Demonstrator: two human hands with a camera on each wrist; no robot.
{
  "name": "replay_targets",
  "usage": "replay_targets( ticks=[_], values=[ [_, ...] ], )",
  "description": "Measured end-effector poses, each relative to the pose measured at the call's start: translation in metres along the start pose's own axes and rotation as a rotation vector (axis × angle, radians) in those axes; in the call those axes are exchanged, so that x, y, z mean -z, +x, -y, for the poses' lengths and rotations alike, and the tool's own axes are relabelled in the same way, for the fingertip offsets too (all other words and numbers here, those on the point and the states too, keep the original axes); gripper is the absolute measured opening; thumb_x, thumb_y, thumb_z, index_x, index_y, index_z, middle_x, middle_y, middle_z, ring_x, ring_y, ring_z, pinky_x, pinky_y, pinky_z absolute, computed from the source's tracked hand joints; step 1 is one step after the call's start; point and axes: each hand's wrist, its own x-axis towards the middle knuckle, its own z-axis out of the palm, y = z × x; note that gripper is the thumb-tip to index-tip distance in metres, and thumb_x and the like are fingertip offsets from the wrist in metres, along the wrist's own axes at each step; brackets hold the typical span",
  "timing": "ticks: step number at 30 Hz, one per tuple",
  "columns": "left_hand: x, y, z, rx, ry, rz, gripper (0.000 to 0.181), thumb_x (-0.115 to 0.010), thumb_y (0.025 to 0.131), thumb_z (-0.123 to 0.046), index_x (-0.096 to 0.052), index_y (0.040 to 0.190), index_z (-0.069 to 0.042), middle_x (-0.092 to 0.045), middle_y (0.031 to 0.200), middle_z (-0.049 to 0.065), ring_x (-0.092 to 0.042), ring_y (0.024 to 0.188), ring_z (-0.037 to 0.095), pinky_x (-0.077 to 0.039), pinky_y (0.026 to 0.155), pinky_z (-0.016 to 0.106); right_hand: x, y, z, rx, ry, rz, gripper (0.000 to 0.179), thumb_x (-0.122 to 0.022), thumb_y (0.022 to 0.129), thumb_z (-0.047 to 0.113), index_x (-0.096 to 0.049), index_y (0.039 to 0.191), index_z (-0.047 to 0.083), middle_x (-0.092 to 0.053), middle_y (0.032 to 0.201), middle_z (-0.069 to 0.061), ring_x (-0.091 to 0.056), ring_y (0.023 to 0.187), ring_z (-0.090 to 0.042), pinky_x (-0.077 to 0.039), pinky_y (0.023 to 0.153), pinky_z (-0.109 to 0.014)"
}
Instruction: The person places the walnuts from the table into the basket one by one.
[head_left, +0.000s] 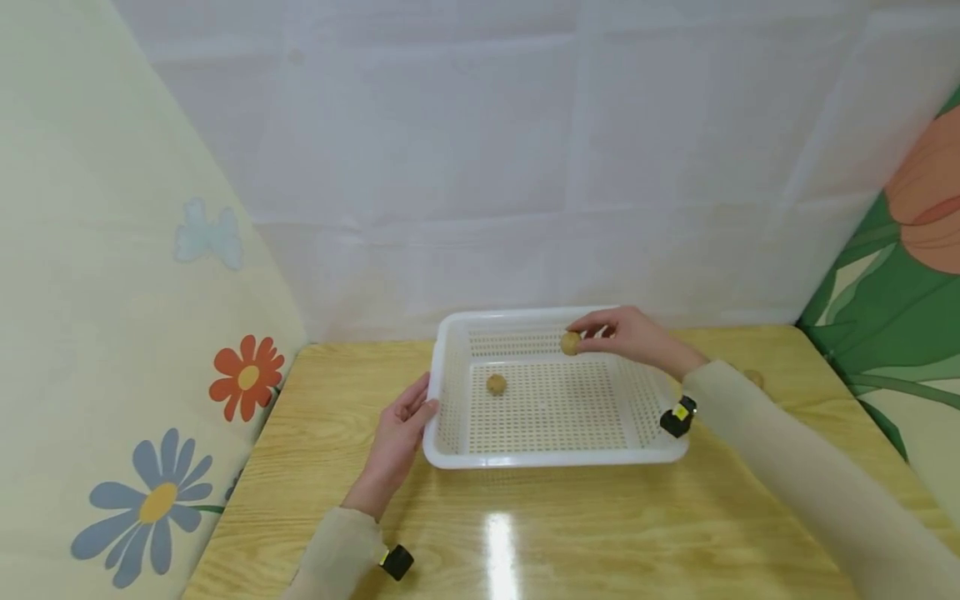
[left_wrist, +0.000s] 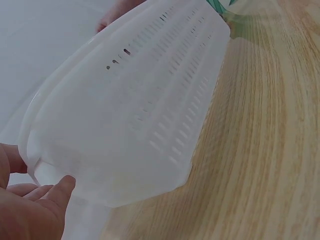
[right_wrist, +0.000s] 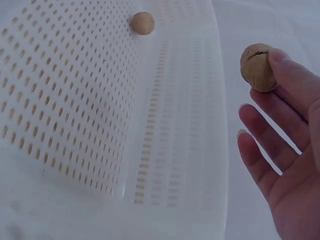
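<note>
A white plastic basket (head_left: 558, 458) with slotted sides and bottom stands on the table. My left hand (head_left: 396, 433) grips its left rim; in the left wrist view the thumb and fingers hold the basket's corner (left_wrist: 100, 155). Above the far side of the basket, my right hand (head_left: 633, 335) pinches a walnut (head_left: 570, 343) between thumb and fingertips. The right wrist view shows a dark crack across this walnut (right_wrist: 257, 70), while the other fingers are spread. A second walnut (head_left: 496, 384) lies on the basket's bottom, toward the left.
On the wooden table (head_left: 600, 533), a round brown thing (head_left: 753, 378) sits right of the basket, partly hidden by the right forearm. A white cloth wall (head_left: 480, 167) rises behind the table. Flower-patterned sheets (head_left: 247, 379) flank both sides.
</note>
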Motion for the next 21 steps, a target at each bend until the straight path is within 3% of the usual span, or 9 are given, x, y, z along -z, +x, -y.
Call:
replay_targets(
  ticks=[10, 21],
  values=[
    [0.003, -0.003, -0.001, 0.005, -0.003, -0.004, 0.056, -0.058, 0.107, -0.008, -0.039, 0.159, -0.004, -0.047, 0.159, 0.016, -0.049, 0.142, 0.03, -0.054, 0.102, 0.027, -0.038, 0.043, 0.01, 0.079, 0.001, 0.095, 0.036, -0.077, 0.096, 0.028, -0.075, 0.128, 0.011, -0.075, 0.123, -0.003, -0.068, 0.101, -0.016, -0.057, 0.088, -0.04],
    [0.004, -0.008, 0.001, 0.006, -0.003, 0.012, 0.058, -0.059, 0.106, -0.009, -0.037, 0.16, -0.001, -0.043, 0.16, 0.02, -0.047, 0.144, 0.03, -0.054, 0.102, 0.028, -0.083, 0.069, -0.01, 0.09, -0.022, 0.188, 0.032, -0.079, 0.094, 0.025, -0.077, 0.122, 0.009, -0.076, 0.116, 0.0, -0.066, 0.097, -0.013, -0.056, 0.089, -0.033]
  ],
)
